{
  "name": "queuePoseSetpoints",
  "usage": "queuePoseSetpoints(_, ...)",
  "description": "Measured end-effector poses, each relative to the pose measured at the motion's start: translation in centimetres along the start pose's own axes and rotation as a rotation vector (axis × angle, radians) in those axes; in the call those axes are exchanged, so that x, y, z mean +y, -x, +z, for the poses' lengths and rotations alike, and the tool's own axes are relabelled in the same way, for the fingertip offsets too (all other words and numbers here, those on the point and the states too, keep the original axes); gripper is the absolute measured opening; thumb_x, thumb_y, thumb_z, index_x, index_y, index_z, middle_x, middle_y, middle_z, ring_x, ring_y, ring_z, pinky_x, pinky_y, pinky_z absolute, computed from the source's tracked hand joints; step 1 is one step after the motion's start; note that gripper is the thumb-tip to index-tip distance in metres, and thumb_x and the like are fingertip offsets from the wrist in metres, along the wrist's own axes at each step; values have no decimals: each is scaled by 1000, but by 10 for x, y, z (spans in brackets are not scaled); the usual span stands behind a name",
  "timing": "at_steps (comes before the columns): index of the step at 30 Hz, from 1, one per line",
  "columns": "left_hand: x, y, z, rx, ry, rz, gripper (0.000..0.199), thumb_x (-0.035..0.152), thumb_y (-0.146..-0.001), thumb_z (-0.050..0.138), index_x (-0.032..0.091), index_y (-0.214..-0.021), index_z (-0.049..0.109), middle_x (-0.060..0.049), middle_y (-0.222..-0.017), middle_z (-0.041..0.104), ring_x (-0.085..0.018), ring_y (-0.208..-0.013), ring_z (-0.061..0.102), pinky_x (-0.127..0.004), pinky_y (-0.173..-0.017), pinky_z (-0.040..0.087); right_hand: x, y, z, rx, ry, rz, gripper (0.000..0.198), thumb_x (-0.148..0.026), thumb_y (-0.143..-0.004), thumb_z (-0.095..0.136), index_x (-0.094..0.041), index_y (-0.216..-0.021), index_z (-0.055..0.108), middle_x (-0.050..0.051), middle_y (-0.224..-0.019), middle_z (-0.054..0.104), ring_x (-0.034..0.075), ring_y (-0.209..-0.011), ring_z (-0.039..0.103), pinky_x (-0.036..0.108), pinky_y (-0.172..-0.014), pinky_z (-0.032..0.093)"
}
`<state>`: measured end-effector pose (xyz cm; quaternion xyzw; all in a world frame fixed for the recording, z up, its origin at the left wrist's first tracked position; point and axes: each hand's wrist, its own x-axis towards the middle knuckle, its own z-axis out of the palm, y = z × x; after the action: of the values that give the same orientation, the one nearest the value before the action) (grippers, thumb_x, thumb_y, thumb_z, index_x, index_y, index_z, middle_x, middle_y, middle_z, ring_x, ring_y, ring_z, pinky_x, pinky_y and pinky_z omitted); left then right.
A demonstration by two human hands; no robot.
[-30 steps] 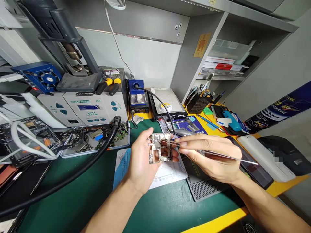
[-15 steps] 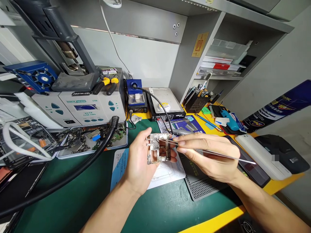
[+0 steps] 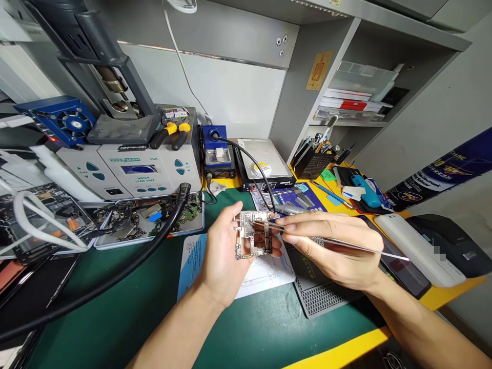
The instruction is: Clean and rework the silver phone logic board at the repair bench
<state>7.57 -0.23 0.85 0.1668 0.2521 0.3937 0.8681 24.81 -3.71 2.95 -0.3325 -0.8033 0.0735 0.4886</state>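
Observation:
My left hand [image 3: 225, 256] holds a small phone circuit board [image 3: 249, 225] by its edges, tilted up, with fingers showing behind its openings. Between the thumb and fingers of my right hand [image 3: 334, 246] is a pair of thin metal tweezers [image 3: 346, 243]. Their tips reach over the upper middle of the board, by a dark square chip area; whether they touch it I cannot tell. Below the board lies a white and blue printed sheet [image 3: 265, 279]. Under my right hand is a grey perforated mat [image 3: 321, 301].
A hot air station [image 3: 149, 171] stands at the back left, its black hose [image 3: 126, 266] crossing the green mat [image 3: 154, 312]. A tray of circuit boards [image 3: 192, 225] sits before it. Behind my hands are a soldering station [image 3: 217, 154] and a flat metal plate heater [image 3: 265, 159]. A phone [image 3: 407, 266] lies right.
The whole view has shifted slightly, so everything sits a little further right. Both hands keep their grip on the board and the tweezers, with the tips staying over the same area.

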Motion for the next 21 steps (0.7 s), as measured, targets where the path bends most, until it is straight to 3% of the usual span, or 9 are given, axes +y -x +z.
queuePoseSetpoints(21,-1,0,-4,-16,-2,2,47,40,-95,41,6,-91,74,-15,-79,73,-26,-69,68,-39,-64,54,2,3,0,24,-30,5,26,1,-77,72,-17,-96,77,8,-86,79,22,-83,75,31,-76,64)
